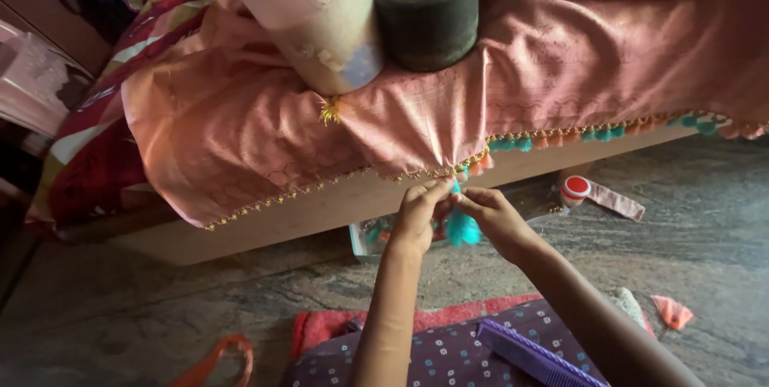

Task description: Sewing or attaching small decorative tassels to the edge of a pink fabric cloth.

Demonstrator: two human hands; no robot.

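Both hands meet at the beaded edge of the peach cloth [240, 131] draped over the bed: the left hand [418, 219] pinches the hem, the right hand [495, 217] is closed on a teal tassel [462, 228] just below it. Above stand a plastic jar [316, 22] with a pink lid and a dark round pot [428, 14], touching. A purple comb [533, 355] lies on the lap; a small red-capped container [575, 189], perhaps glue, sits on the floor nearby.

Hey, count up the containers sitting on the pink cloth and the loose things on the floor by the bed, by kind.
Plastic jar with pink lid: 1
Dark round pot: 1
Purple comb: 1
Red-and-white round cap: 1
Total: 4
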